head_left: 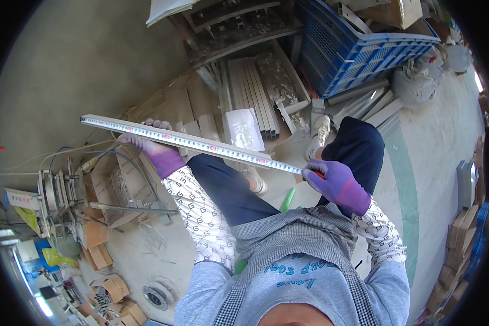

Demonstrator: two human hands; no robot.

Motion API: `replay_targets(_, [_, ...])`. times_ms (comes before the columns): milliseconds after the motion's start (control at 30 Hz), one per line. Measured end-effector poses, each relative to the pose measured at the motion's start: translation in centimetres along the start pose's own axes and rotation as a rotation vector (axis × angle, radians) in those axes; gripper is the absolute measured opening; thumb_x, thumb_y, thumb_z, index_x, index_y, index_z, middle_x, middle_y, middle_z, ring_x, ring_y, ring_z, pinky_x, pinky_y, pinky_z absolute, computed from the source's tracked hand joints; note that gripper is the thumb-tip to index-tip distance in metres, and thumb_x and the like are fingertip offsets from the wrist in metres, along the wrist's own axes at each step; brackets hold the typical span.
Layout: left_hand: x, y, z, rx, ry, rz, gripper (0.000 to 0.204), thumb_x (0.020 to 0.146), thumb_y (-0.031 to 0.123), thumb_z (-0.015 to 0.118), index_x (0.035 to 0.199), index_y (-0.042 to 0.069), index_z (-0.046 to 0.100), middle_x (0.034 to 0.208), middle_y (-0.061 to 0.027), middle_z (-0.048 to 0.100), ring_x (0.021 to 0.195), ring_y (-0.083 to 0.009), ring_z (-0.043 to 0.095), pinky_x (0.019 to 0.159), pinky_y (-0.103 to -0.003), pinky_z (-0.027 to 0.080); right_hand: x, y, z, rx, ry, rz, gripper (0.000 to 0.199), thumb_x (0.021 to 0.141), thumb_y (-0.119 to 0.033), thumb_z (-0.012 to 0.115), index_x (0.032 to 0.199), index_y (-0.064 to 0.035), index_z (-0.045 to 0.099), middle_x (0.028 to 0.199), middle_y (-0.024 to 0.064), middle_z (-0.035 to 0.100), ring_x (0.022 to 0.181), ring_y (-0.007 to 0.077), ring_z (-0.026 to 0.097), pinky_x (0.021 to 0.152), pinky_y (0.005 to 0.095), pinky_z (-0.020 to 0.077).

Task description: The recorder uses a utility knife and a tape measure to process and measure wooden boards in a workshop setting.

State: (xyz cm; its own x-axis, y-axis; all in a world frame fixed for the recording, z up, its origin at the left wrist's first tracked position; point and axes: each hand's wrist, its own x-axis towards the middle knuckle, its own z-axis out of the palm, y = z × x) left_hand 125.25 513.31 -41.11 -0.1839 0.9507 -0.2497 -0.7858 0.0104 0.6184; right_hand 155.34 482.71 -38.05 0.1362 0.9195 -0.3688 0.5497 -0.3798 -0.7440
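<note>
A long, narrow pale bar (pixel 198 137) stretches across in front of me, its left end raised a little farther away than its right. The white blade of a tape measure (pixel 190 143) lies along its near side. Under the left part of the bar, my left hand (pixel 153 145), in a purple-and-grey glove, has its fingers closed round it. My right hand (pixel 339 185), also gloved in purple, is closed at the right end of the blade. A bit of red tape-measure case shows there; the rest is hidden by the fingers.
Beyond my knees, several long grey profiles (pixel 250 100) lie under a dark metal bench (pixel 239 41), with a white sheet (pixel 243 129) near them. A blue crate (pixel 339 62) stands far right beside plastic bags (pixel 418 81). A metal stand (pixel 57 198) and cardboard boxes (pixel 130 190) are left.
</note>
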Motion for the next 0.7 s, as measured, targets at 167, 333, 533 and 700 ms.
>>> replay_targets(167, [2.1,0.5,-2.3,-0.064,-0.218,-0.064,0.089,0.042,0.092,0.067,0.068,0.009,0.045,0.057,0.0057,0.034,0.046,-0.0101,0.03,0.044,-0.023,0.029,0.0,0.5,0.6,0.012,0.046,-0.066,0.029,0.098,-0.029,0.055,0.095,-0.0048,0.07,0.066,0.004,0.057,0.059,0.0111,0.054,0.059,0.0252,0.0427])
replay_targets(333, [1.4,-0.1,-1.0,-0.106,-0.178,-0.098,0.089,0.037,0.088,0.072,0.067,0.009,0.045,0.058,0.0044,0.036,0.047,-0.0099,0.03,0.044,-0.023,0.032,0.3,0.5,0.3,0.021,0.05,-0.032,0.029,0.098,-0.029,0.054,0.093,-0.0058,0.07,0.066,0.0038,0.057,0.059,0.0105,0.055,0.059,0.025,0.0428])
replay_targets(533, [0.1,0.0,0.1,-0.036,-0.127,0.121,0.084,0.057,0.09,0.061,0.082,0.011,0.049,0.063,0.0034,0.043,0.049,-0.0085,0.035,0.043,-0.024,0.034,1.2,0.6,0.8,0.059,0.025,-0.067,0.028,0.096,-0.033,0.058,0.098,-0.0066,0.067,0.072,0.0078,0.061,0.066,0.0189,0.061,0.064,0.0305,0.0469])
replay_targets(700, [-4.0,-9.5,-1.9,0.457,-0.105,0.496,0.054,0.099,0.057,0.048,0.12,0.008,0.05,0.102,-0.0044,0.055,0.093,-0.0156,0.057,0.08,-0.03,0.051,5.4,-2.3,1.5,0.33,0.182,-0.207,0.039,0.094,-0.04,0.064,0.115,-0.0071,0.06,0.088,0.012,0.067,0.075,0.0245,0.067,0.069,0.0331,0.0505])
